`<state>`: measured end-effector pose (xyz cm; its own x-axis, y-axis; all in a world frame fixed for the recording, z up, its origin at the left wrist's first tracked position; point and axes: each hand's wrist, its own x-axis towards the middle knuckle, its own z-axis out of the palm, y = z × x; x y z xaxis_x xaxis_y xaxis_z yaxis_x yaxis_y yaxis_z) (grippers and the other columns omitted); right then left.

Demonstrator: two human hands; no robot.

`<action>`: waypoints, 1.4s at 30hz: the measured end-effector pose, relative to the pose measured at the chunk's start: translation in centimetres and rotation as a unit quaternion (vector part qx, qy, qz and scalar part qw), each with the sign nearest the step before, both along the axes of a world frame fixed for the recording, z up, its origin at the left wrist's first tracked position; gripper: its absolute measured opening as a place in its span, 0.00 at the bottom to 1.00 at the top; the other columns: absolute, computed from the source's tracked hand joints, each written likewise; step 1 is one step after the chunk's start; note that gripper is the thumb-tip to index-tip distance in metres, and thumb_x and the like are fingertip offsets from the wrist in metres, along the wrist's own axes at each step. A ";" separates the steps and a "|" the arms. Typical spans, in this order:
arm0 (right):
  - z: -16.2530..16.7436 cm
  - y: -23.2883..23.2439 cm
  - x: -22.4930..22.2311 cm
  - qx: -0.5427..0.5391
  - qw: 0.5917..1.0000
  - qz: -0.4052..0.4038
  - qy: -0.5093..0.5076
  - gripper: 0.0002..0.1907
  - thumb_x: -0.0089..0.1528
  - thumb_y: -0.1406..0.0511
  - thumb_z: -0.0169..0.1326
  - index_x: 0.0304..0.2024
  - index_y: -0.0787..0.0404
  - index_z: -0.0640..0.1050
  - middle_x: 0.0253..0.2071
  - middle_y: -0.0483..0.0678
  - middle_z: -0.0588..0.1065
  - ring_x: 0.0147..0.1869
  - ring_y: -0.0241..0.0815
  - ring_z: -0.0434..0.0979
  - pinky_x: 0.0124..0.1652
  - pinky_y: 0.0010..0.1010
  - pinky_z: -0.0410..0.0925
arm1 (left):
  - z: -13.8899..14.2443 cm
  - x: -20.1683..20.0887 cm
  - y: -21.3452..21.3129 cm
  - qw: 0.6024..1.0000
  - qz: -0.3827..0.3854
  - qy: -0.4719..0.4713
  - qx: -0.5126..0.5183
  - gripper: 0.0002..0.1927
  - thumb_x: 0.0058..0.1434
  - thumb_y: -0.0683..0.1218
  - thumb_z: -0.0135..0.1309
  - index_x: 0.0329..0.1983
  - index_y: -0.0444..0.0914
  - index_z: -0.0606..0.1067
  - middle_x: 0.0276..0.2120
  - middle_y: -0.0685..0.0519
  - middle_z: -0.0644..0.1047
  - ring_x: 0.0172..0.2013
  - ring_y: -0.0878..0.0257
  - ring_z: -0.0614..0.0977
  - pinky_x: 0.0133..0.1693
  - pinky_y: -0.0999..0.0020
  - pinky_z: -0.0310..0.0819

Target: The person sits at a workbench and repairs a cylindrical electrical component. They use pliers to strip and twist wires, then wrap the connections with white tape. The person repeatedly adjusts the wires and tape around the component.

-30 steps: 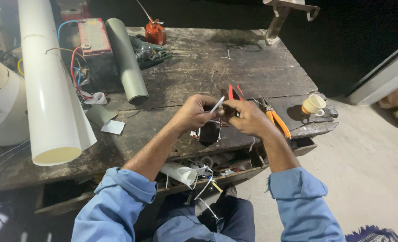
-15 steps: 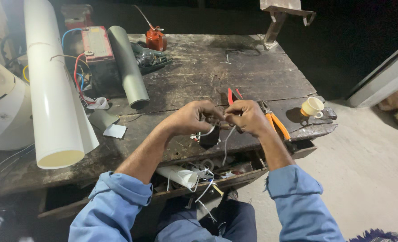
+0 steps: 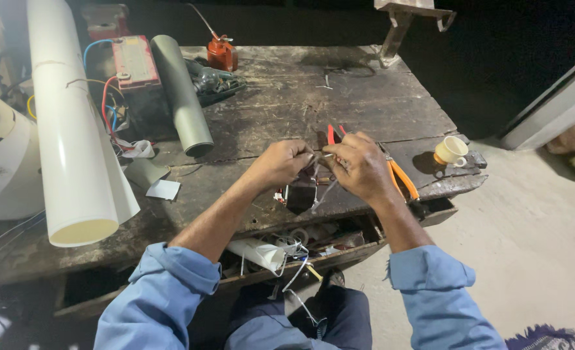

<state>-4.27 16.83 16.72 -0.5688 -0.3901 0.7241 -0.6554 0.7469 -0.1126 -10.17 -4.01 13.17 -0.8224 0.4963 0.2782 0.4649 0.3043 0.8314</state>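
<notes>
Head view: left hand [image 3: 281, 163] and right hand [image 3: 360, 167] have drawn closer since before, both apparently pinching thin wires [image 3: 323, 192] above small dark component [image 3: 300, 193]; work continues.

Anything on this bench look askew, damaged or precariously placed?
Yes. The white pipe juts past the bench's near edge. The cup sits at the chipped right corner. The open drawer spills wires. Both hands pinch wires above a small dark part.
</notes>
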 end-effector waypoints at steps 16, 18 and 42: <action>-6.2 6.2 -2.0 -0.218 0.906 0.041 -0.360 0.05 0.64 0.69 0.60 0.34 0.66 0.81 0.33 0.52 0.77 0.35 0.39 0.76 0.35 0.31 0.68 | -3.2 2.9 -6.0 0.988 0.143 0.027 -0.048 0.11 0.62 0.45 0.51 0.33 0.32 0.76 0.26 0.41 0.77 0.27 0.49 0.78 0.33 0.55 0.71; -5.9 5.8 -1.9 -0.355 0.838 0.146 -0.387 0.06 0.67 0.69 0.56 0.42 0.66 0.81 0.39 0.50 0.77 0.41 0.37 0.74 0.42 0.29 0.67 | -3.1 3.2 -5.8 0.989 0.109 -0.088 0.048 0.10 0.66 0.45 0.50 0.37 0.34 0.77 0.28 0.43 0.75 0.27 0.55 0.75 0.31 0.58 0.67; -8.3 -0.5 -9.3 -0.680 0.580 0.072 -0.443 0.15 0.67 0.60 0.55 0.27 0.58 0.70 0.15 0.35 0.54 0.15 0.28 0.50 0.17 0.26 0.45 | -4.5 5.9 -1.4 0.967 -0.014 -0.123 0.223 0.12 0.73 0.50 0.48 0.38 0.38 0.72 0.28 0.62 0.68 0.32 0.72 0.67 0.33 0.74 0.63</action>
